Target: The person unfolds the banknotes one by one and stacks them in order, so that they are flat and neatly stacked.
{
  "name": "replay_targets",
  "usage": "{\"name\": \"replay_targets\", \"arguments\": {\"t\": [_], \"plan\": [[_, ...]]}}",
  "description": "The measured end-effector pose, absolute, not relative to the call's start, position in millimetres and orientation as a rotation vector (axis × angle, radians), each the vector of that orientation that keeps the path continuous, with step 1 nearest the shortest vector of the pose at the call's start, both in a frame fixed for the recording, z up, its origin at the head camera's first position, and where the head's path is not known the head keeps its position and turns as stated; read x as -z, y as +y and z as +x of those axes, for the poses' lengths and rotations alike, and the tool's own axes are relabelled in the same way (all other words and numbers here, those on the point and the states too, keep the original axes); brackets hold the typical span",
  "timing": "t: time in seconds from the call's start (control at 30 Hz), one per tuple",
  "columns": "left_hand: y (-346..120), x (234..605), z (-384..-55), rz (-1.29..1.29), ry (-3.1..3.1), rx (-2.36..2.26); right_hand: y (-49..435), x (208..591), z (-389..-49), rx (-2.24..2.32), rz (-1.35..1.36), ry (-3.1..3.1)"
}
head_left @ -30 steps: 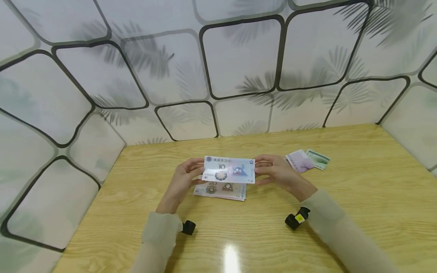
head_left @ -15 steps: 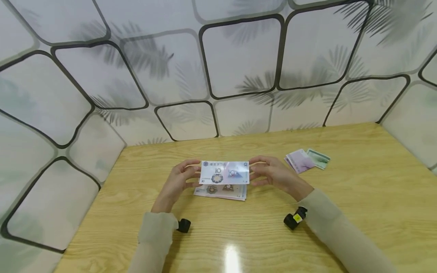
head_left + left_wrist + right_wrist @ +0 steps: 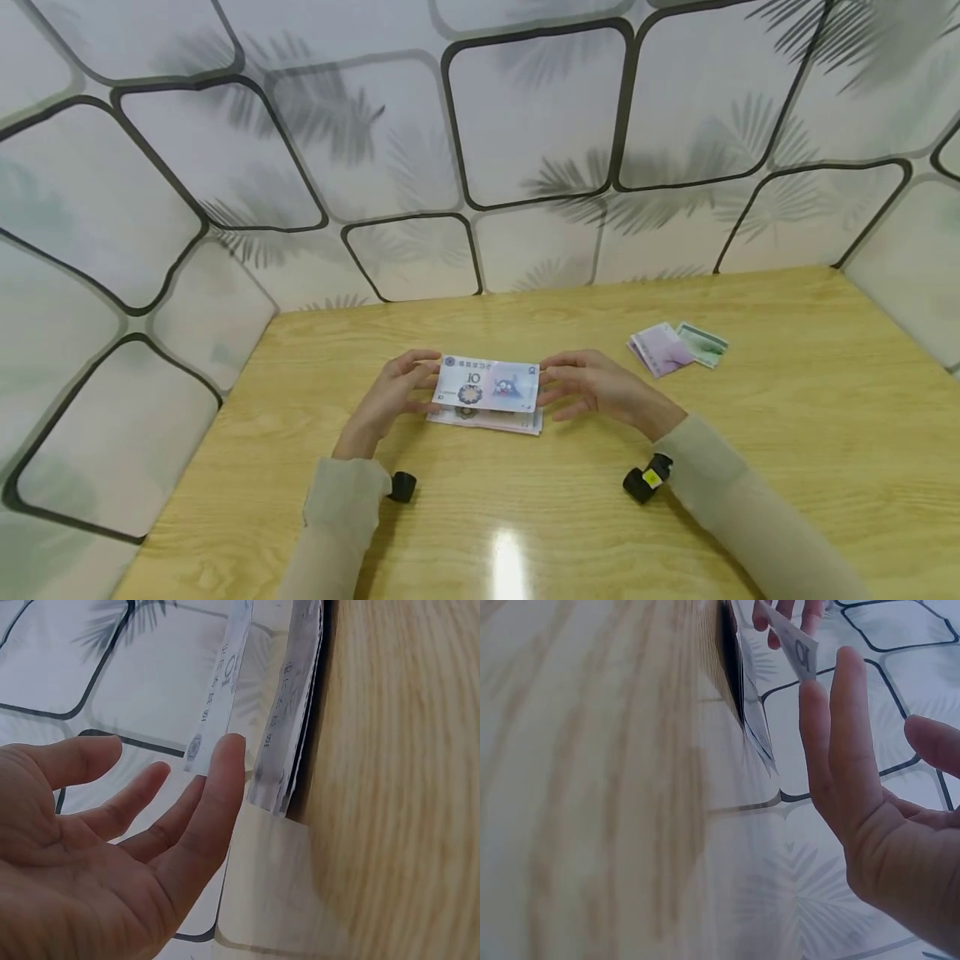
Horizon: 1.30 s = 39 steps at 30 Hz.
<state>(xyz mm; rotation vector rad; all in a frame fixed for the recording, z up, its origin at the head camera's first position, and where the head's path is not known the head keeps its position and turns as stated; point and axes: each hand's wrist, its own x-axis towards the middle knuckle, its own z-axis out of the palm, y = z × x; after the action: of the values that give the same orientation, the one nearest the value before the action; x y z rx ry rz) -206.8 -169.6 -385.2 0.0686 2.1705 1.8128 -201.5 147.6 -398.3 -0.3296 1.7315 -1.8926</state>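
Note:
A pale blue play banknote marked 10 lies tilted just above a small stack of banknotes, overlapping it in the head view. My left hand is at the note's left end. Seen from the left wrist, its thumb and fingers are spread apart, with the note beyond the fingertips. My right hand is at the note's right end. In the right wrist view its fingers are extended and the thumb stands away, while the note's corner shows near the fingertips.
Purple banknotes and a green banknote lie farther back on the right of the wooden table. A patterned wall rises behind the table. Black wrist cameras are worn on both wrists.
The 10 note has come down toward the stack and slightly left. The fingers of both hands have loosened from its ends, and the right hand has moved a little left.

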Motion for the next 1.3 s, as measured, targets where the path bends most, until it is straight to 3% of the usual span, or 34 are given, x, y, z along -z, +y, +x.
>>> {"name": "replay_targets", "arguments": {"t": [1.3], "plan": [[-161.0,371.9,-197.2,0.107,2.48,-1.345,154.6,397.6,-199.9,1.82,-0.26,1.805]]}}
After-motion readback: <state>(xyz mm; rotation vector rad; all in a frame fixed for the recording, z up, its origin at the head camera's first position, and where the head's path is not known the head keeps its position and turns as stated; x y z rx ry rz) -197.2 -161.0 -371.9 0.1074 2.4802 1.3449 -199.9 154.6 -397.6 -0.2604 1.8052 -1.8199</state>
